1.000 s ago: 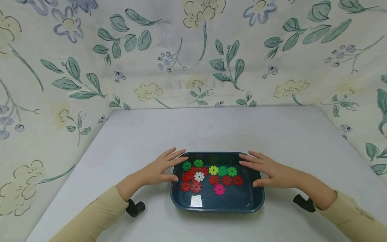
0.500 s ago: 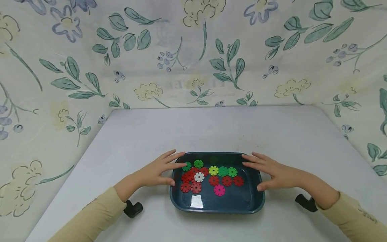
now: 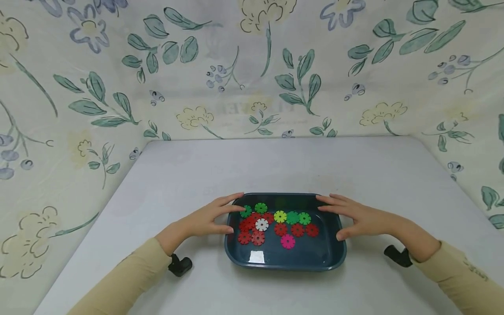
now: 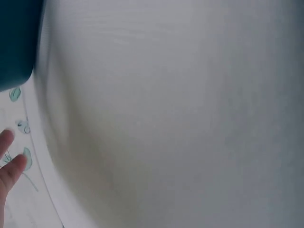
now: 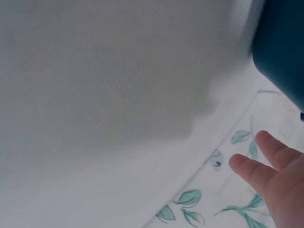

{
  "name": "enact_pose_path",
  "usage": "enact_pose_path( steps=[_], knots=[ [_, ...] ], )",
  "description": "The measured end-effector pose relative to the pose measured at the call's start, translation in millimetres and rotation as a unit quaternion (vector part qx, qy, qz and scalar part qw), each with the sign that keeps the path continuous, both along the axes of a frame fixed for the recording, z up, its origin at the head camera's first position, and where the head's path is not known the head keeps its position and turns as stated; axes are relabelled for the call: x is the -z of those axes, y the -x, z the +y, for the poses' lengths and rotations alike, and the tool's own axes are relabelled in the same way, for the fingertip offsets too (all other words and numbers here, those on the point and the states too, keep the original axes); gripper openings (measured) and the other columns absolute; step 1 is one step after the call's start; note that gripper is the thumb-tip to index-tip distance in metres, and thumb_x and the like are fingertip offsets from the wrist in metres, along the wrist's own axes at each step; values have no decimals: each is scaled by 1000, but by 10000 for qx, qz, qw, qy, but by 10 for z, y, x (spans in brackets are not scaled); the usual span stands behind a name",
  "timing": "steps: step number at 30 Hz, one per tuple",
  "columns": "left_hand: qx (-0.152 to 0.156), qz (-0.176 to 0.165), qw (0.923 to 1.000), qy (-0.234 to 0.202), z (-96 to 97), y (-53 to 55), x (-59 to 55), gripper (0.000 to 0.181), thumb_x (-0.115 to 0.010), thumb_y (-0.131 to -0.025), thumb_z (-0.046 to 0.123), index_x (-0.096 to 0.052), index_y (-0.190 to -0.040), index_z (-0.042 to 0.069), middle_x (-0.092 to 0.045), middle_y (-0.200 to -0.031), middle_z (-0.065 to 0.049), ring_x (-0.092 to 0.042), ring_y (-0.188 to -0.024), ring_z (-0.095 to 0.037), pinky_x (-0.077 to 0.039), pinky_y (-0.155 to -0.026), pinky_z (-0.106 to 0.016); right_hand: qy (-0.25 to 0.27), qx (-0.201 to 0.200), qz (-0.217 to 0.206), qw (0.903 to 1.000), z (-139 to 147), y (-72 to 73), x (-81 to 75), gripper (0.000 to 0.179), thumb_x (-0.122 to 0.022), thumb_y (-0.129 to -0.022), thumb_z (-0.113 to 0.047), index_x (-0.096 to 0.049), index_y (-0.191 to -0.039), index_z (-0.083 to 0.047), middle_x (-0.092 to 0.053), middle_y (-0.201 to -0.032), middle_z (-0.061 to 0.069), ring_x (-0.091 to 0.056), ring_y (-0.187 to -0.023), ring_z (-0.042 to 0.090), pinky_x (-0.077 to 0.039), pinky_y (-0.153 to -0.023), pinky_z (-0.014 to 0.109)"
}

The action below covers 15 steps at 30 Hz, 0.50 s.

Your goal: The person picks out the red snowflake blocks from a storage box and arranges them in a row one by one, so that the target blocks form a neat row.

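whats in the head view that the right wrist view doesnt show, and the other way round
Only the head view shows the multicoloured notched discs, the inside of the dark blue tray holding them, the left hand and the beige sleeves.

Only the right wrist view gives a close, low look at the tray's outer wall; I can name no extra object there.

Both show the tray, the right hand (partly cut off in the wrist view), the white tabletop and the floral backdrop.

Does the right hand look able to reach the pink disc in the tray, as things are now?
Probably yes. The right hand is at the right side of the tray, which is open on top, and nothing covers the pink disc.
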<state>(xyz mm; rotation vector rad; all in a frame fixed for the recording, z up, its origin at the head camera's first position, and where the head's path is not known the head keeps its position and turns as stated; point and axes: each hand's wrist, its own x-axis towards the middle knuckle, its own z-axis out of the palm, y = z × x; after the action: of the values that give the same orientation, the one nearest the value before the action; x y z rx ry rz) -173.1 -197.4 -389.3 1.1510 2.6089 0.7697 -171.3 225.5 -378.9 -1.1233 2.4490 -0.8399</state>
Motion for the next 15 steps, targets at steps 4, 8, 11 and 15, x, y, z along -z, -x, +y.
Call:
enact_pose_path(
  steps=[4,8,11,15],
  knots=[
    [72,-449,9985,-302,-10,-49,4,55,-71,-78,25,-52,-128,14,-15,-152,-6,-17,-137,-31,-30,-100,-57,-131,2,-90,9999,-12,-9,-32,71,-71,-78,-31,-40,-136,-5,-23,-150,10,-12,-131,50,-19,-92,73],
    [236,-538,9967,-552,-51,-109,14,61,-76,-73,23,-52,-128,13,-12,-153,-9,-15,-137,-34,-30,-99,-60,-363,-121,-81,9992,-43,-33,-157,69,-69,-80,-33,-40,-137,-7,-23,-149,13,-12,-132,48,-22,-93,71],
    [321,-576,9957,-653,-76,-130,22,63,-77,-71,25,-52,-128,14,-10,-153,-9,-15,-137,-35,-31,-98,-60,-358,-245,-17,9991,-82,-39,-308,66,-68,-81,-32,-41,-136,-7,-23,-148,16,-15,-132,45,-26,-94,67],
    [336,-628,9954,-635,-84,-133,29,61,-77,-72,28,-54,-127,16,-8,-154,-5,-19,-136,-33,-34,-97,-58,-224,-285,209,9991,-190,-12,-521,61,-65,-83,-32,-43,-135,-7,-29,-145,16,-25,-130,40,-34,-94,61]
  ],
)
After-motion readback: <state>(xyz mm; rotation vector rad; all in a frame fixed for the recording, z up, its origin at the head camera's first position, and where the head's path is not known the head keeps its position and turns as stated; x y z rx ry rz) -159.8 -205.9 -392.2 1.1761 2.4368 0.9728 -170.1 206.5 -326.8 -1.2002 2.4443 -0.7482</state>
